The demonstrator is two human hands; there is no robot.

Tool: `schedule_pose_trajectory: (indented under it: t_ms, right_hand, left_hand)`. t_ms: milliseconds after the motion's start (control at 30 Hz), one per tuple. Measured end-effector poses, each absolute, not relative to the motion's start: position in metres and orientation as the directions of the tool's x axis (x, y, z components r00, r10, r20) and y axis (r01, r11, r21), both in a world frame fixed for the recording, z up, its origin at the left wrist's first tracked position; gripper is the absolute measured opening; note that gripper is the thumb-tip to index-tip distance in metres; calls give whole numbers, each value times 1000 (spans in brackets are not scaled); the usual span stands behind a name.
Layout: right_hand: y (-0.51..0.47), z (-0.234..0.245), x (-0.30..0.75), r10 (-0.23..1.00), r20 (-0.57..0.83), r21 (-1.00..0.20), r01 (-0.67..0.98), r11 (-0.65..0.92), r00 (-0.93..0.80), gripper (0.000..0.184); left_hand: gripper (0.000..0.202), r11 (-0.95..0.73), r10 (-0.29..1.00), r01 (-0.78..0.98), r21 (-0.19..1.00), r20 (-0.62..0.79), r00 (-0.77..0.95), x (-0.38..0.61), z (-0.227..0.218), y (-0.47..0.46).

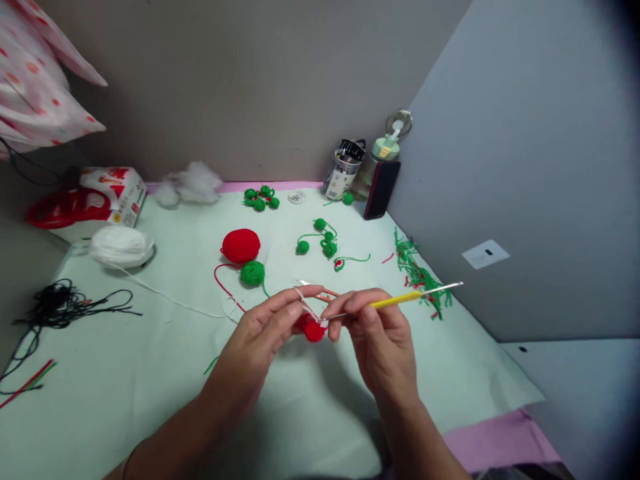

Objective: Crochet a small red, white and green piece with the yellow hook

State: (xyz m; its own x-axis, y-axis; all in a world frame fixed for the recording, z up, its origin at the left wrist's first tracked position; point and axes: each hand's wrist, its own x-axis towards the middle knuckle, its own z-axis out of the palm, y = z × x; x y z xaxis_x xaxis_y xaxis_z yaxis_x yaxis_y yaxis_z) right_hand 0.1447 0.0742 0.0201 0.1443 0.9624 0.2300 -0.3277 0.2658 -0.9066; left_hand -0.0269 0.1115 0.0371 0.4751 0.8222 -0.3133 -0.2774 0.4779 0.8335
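Within left hand (265, 328), red piece (315, 331) seemingly meets hook (397, 300).

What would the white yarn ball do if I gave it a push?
The white yarn ball would probably roll lopsidedly or just rock, since it looks rounded but a bit flattened. It's likely soft and squishy, because it looks wound from strands. Its loose white strand might drag or tug, as it runs toward the left hand.

Had room over pale cloth (155, 373) left of the left hand (260, 331); faced red ball (241, 246), green ball (253, 273) beyond, thread clippings (421, 275) rightward.
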Motion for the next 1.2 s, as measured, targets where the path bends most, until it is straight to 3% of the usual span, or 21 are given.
schedule_pose_trajectory:
  t_ms: [300, 733, 933, 1200]
  right_hand:
    - [74, 19, 145, 959, 239, -925, -265, 273, 153, 18]
    - [74, 18, 146, 962, 249, -908, -318, 272, 113, 17]
    - [74, 20, 147, 956, 278, -901, -320, 292, 90, 17]
    - [74, 18, 148, 948, 301, -898, -304, 319, 105, 18]
  left_hand:
    - [31, 353, 892, -235, 906, -249, 378, -23, 37, 109]
    - [25, 321, 911, -234, 918, -232, 341, -27, 30, 110]
    - [37, 402, 872, -306, 863, -259, 416, -26, 38, 111]
    - [23, 375, 859, -309, 874, -202, 470, -27, 31, 116]
